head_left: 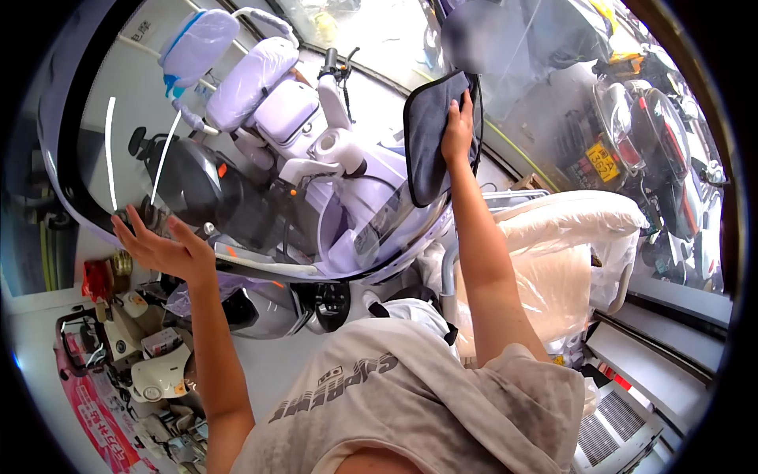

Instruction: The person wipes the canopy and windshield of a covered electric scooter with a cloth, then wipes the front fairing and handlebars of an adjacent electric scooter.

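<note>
A large clear windshield [260, 182] is held up before the camera and fills most of the view. Its lower left edge is braced by the left hand [162, 249], whose fingers are spread flat against the pane, gripping nothing. A dark cloth [430, 146] is pressed to the upper right part of the windshield by the right hand [458, 130], whose fingers are laid over the cloth and clamp it to the glass.

One cloth and one windshield are seen. Through the pane one lilac scooter [316, 142] is visible, with a wrapped seat and backrest. To the right, a pale seat [568, 253] wrapped in clear plastic stands just beside the windshield's lower right edge. At far right two dark scooters [655, 134] are parked, well apart from the hands. At lower left a cluttered pink scooter [118, 355] is seen; what lies on it cannot be told.

Open floor shows only in a narrow strip below the windshield.
</note>
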`<control>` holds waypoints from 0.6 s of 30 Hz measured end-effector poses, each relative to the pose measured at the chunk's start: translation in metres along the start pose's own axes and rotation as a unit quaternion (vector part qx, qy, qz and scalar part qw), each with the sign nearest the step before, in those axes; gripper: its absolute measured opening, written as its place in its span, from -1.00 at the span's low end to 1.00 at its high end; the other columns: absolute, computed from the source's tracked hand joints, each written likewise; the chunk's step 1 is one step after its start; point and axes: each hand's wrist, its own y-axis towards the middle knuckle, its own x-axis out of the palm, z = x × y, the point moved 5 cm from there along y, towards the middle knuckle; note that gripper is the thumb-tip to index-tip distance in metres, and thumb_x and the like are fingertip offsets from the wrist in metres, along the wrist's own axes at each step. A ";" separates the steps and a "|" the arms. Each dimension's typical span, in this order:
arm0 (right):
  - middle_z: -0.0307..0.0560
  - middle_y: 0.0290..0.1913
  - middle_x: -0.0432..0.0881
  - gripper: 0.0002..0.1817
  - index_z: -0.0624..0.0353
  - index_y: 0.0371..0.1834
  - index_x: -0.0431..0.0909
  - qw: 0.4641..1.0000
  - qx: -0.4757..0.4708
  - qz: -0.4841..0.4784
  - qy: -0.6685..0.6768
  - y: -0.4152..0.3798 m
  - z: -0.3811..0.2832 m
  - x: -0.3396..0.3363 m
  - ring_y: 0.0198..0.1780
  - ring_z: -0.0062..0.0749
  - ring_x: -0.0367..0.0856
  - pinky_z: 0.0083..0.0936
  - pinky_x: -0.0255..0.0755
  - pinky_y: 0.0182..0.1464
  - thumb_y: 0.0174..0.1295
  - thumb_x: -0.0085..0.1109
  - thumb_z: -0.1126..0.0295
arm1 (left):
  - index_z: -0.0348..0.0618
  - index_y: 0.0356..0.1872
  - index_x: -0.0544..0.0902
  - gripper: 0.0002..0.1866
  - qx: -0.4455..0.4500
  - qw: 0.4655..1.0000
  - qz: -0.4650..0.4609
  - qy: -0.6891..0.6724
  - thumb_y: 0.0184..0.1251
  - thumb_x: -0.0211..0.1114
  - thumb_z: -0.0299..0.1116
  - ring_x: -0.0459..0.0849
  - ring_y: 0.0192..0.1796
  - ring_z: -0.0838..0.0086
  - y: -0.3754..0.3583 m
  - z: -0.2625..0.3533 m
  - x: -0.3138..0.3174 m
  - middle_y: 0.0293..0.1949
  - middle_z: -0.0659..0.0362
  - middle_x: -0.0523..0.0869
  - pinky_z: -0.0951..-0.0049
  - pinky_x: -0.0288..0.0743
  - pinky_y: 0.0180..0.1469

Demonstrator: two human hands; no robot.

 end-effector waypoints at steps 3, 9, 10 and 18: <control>0.21 0.56 0.34 -0.35 0.27 0.57 0.27 0.999 0.036 0.016 -0.002 -0.014 0.009 -0.002 0.57 0.07 0.28 -0.26 0.12 0.57 0.55 -0.07 0.08 | -0.26 0.47 0.40 -0.34 -0.001 1.000 0.005 0.006 0.65 -0.08 0.07 0.26 0.57 -0.07 0.000 0.001 0.000 0.55 -0.18 0.28 -0.16 0.15 0.46; 0.24 0.57 0.32 -0.33 0.36 0.55 0.29 0.996 0.070 0.056 -0.004 -0.049 0.019 -0.007 0.61 0.06 0.21 -0.25 0.02 0.61 0.57 -0.09 0.06 | -0.18 0.50 0.39 -0.36 -0.007 1.000 0.006 -0.007 0.65 -0.07 0.07 0.26 0.56 -0.11 0.001 0.003 -0.002 0.56 -0.19 0.27 -0.19 0.15 0.46; 0.24 0.58 0.32 -0.33 0.36 0.55 0.29 0.996 0.072 0.059 -0.004 -0.052 0.020 -0.007 0.61 0.06 0.21 -0.25 0.02 0.61 0.57 -0.09 0.06 | -0.18 0.51 0.39 -0.36 -0.005 1.000 0.003 -0.010 0.65 -0.06 0.07 0.26 0.57 -0.11 0.002 0.003 -0.002 0.56 -0.18 0.26 -0.19 0.15 0.46; 0.28 0.59 0.26 -0.30 0.43 0.54 0.26 0.990 0.098 0.097 -0.033 -0.088 0.025 -0.007 0.63 0.08 0.17 -0.23 -0.04 0.64 0.57 -0.12 0.04 | -0.17 0.52 0.40 -0.33 -0.017 1.000 0.008 -0.024 0.60 -0.02 0.08 0.21 0.59 -0.09 -0.002 0.000 0.001 0.56 -0.17 0.25 -0.14 0.12 0.47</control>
